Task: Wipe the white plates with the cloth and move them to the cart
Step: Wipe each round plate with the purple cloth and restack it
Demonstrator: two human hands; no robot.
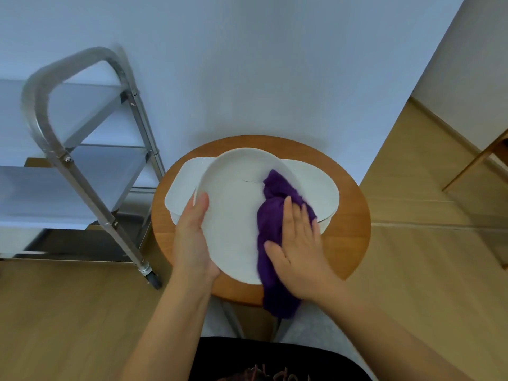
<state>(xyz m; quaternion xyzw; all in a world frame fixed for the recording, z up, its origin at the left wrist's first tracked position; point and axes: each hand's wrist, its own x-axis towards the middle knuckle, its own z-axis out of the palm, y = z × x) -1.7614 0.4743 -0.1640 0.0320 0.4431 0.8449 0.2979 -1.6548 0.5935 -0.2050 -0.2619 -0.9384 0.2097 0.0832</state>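
My left hand [192,237] grips the left rim of a large white plate [236,213], holding it tilted above a round wooden table [349,237]. Flat on the plate's right side lies my right hand [299,243], fingers straight, pressing a purple cloth [270,224] against the plate. The cloth's tail hangs down past the plate's near edge. More white plates lie on the table behind the held one, one at the left [181,188] and one at the right [316,185].
A steel cart [82,166] with shelves and a curved handle stands to the left of the table, a caster on the wooden floor. A blue-white wall runs behind the table. Wooden furniture legs [472,163] show at the far right.
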